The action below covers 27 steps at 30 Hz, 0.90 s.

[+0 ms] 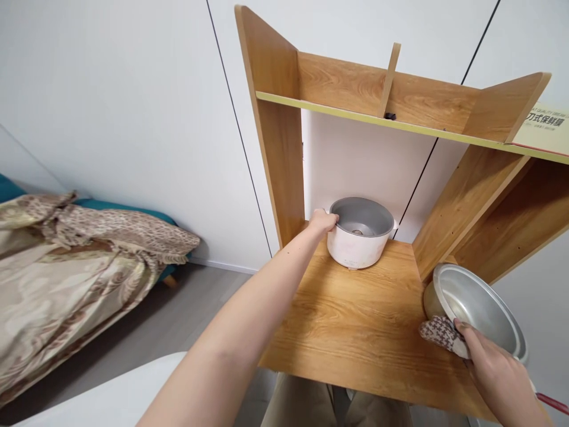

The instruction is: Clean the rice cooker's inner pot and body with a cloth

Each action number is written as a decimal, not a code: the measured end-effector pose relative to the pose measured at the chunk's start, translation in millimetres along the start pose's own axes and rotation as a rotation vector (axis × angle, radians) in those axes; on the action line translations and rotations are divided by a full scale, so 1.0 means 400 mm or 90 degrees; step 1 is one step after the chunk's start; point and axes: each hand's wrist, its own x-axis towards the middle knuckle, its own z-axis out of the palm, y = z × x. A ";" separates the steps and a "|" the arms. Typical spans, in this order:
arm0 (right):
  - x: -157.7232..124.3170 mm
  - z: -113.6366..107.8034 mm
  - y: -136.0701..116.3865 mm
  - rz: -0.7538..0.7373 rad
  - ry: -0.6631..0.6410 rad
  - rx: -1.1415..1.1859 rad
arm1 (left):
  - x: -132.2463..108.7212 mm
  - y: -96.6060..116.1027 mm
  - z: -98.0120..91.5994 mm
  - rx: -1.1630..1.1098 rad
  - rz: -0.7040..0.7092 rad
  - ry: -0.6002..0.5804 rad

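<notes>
A white rice cooker body [355, 252] with a grey inside stands upright at the back of the wooden desk. My left hand [324, 220] reaches out to it, fingers closed on the handle and rim at its left side. At the desk's right side is a silver inner pot [484, 302], its mouth facing up. My right hand [498, 362] is closed round a brown-and-white checked cloth [442, 335] at the pot's near rim, thumb on top. The fingers below are hidden, so how firmly they grip the pot cannot be seen.
The wooden desk [355, 320] has upright side panels and a shelf [342, 112] above the cooker. A printed box [544, 127] sits on the shelf at right. A red stick-like thing [551, 403] shows at lower right. Left are a cloth-covered sofa [89, 267] and a white surface [111, 397].
</notes>
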 end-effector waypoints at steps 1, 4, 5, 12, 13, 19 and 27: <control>0.000 0.000 0.001 -0.007 -0.003 0.007 | -0.004 -0.008 -0.003 -0.006 0.004 0.004; -0.003 -0.002 0.000 -0.026 -0.008 0.013 | -0.023 -0.032 -0.018 -0.023 0.013 0.004; -0.005 -0.001 0.000 -0.027 -0.010 0.011 | -0.032 -0.040 -0.026 -0.027 0.014 0.001; -0.021 0.019 0.000 -0.039 -0.004 0.029 | -0.119 -0.070 -0.096 -0.019 0.016 -0.069; -0.023 0.023 0.004 -0.044 -0.007 0.032 | -0.133 -0.072 -0.108 -0.013 0.019 -0.082; -0.039 0.045 0.031 -0.078 -0.040 0.050 | -0.206 -0.089 -0.176 0.054 0.035 -0.158; -0.023 0.030 0.000 -0.042 -0.013 0.031 | -0.252 -0.073 -0.205 0.346 0.116 -0.091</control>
